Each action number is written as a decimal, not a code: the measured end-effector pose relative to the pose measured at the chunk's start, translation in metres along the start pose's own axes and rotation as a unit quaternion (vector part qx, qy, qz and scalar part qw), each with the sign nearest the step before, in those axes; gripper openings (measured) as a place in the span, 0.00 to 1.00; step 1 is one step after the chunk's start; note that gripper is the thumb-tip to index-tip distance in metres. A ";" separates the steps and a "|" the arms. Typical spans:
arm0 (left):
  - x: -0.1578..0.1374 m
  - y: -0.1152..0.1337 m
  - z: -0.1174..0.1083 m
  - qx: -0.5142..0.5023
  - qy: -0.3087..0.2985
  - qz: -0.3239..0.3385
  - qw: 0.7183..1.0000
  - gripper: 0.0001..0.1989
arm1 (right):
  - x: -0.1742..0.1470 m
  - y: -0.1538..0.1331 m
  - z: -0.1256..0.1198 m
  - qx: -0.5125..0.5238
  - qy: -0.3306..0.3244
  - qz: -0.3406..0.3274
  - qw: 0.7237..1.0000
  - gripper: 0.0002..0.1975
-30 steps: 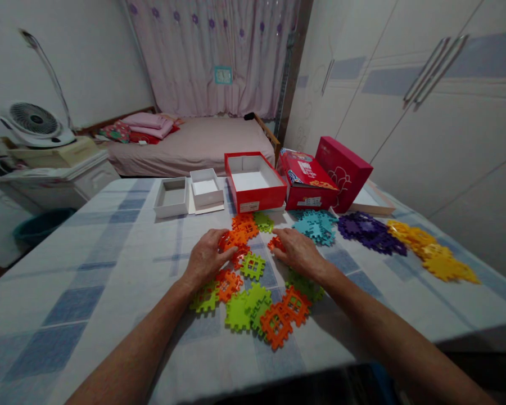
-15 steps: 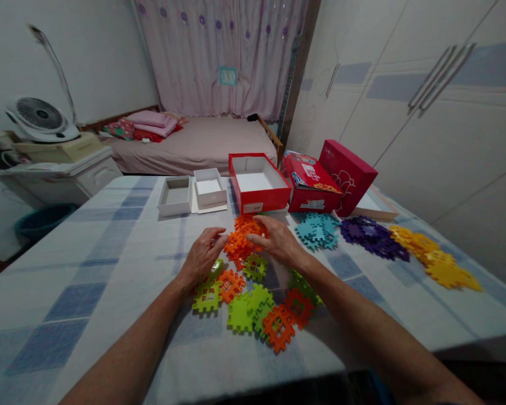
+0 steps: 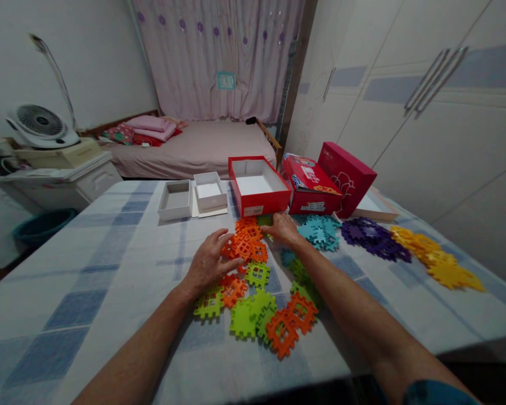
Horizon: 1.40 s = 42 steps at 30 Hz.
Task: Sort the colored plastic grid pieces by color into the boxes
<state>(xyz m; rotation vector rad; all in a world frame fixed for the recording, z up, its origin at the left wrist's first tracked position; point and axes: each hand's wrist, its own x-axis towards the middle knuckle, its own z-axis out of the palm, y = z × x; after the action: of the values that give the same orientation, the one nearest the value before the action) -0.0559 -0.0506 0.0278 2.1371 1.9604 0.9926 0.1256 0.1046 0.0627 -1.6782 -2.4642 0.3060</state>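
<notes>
Off the table's left edge sits a teal basin (image 3: 44, 225). On the table (image 3: 122, 270), toward the far left corner, a shallow white box (image 3: 175, 212) is open, its grey floor showing. Just beside it, a smaller white box (image 3: 211, 199) rests on a flat pale card (image 3: 198, 213) and has a white panel at its bottom.

Nearer the front edge, the left hand (image 3: 211, 259) is spread wide, thumb well apart from the fingers, at the left side of the orange lattice pieces (image 3: 247, 244), heaped midway between the far and near edges. Lime-green lattice pieces (image 3: 257, 274) lie among them, with a loose group of both colours toward the near edge.

Along the far edge stands an open red box (image 3: 259, 203), its white interior and floor in view. In front of it, the right hand (image 3: 283, 228) is at a lime-green plate (image 3: 265, 220); I cannot tell whether the fingers grip it. Lime pieces and one turquoise piece (image 3: 287, 257) show beside the right forearm.

Next come the turquoise pieces (image 3: 320, 232), before a printed red box (image 3: 314, 199) with its lid down, contents hidden. A magenta box (image 3: 348, 174) leans beside it, with a shallow white tray (image 3: 373, 207) partly behind. Purple pieces (image 3: 373, 239), then yellow pieces (image 3: 436, 257), run toward the right edge.
</notes>
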 end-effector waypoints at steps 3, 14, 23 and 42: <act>0.000 0.000 -0.002 0.021 0.013 0.016 1.000 0.25 | 0.006 0.003 0.005 0.047 0.005 -0.002 0.999 0.26; -0.001 0.012 -0.005 0.036 0.020 0.090 0.995 0.18 | 0.000 0.014 0.008 0.095 0.025 0.003 0.995 0.19; -0.004 0.014 -0.005 0.034 0.023 0.184 0.982 0.18 | 0.006 0.020 0.013 0.190 0.034 0.030 0.981 0.19; -0.001 0.015 -0.007 -0.009 0.032 0.128 0.991 0.11 | -0.118 0.006 -0.014 0.222 -0.079 -0.123 0.964 0.07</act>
<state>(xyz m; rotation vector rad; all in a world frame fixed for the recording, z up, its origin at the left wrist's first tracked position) -0.0468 -0.0568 0.0397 2.4194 1.7250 1.1251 0.1774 -0.0014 0.0739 -1.1921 -2.4319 0.9112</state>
